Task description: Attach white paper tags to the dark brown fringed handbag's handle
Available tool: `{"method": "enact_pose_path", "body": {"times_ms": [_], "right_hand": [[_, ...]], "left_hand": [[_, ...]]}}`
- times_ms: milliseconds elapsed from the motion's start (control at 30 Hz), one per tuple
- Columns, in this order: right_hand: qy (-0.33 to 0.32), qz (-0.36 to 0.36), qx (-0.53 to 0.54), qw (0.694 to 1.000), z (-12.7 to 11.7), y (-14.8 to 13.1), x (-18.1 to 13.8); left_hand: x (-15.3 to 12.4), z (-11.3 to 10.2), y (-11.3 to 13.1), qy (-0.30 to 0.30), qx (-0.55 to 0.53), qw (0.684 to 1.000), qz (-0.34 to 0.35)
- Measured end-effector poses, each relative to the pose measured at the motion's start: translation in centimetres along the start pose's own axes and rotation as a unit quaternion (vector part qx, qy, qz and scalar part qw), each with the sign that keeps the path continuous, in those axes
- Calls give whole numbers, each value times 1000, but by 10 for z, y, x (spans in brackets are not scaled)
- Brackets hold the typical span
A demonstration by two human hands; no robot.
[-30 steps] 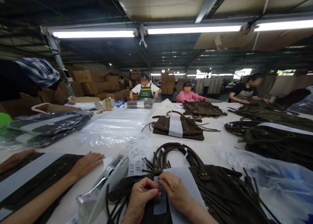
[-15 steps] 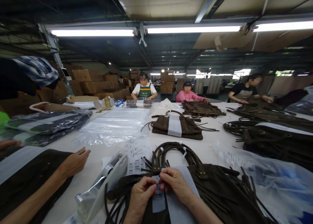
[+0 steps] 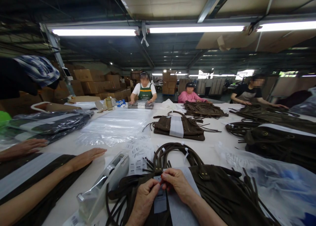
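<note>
A dark brown handbag (image 3: 217, 186) lies in front of me with its looped handles (image 3: 158, 157) pointing away. A white paper band (image 3: 181, 206) runs across its middle. Over the bag, my left hand (image 3: 145, 196) pinches the edge of a grey hang tag (image 3: 160, 201). My right hand (image 3: 176, 183) is closed at the tag's upper end, thumb and fingertips pressed together. Something small and reddish shows at the right fingertips; I cannot make out what it is. The fingers of both hands nearly meet over the tag.
A tape dispenser (image 3: 103, 183) and barcode stickers (image 3: 138, 155) sit left of the bag. Beyond are clear plastic bags (image 3: 116, 124) and another banded handbag (image 3: 177, 127). At left, a co-worker's hands (image 3: 86, 158) rest near a bag. Plastic wrap (image 3: 266, 176) lies at right.
My hands stay at the tag with barely any movement. The co-worker's hand at left has stretched forward and flattened, and their other hand has come further into view.
</note>
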State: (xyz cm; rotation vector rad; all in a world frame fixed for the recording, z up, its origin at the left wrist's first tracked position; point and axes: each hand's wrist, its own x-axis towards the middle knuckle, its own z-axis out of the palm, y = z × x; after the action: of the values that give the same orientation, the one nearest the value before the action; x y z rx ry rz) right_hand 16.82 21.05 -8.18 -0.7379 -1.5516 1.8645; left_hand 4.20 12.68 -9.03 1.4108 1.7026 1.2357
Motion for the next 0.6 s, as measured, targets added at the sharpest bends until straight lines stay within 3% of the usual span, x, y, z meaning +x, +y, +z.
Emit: {"method": "enact_pose_path", "body": {"times_ms": [600], "right_hand": [[5, 20, -111, 994, 5, 5, 2]], "left_hand": [[0, 1, -1, -12, 19, 1000, 7]]}}
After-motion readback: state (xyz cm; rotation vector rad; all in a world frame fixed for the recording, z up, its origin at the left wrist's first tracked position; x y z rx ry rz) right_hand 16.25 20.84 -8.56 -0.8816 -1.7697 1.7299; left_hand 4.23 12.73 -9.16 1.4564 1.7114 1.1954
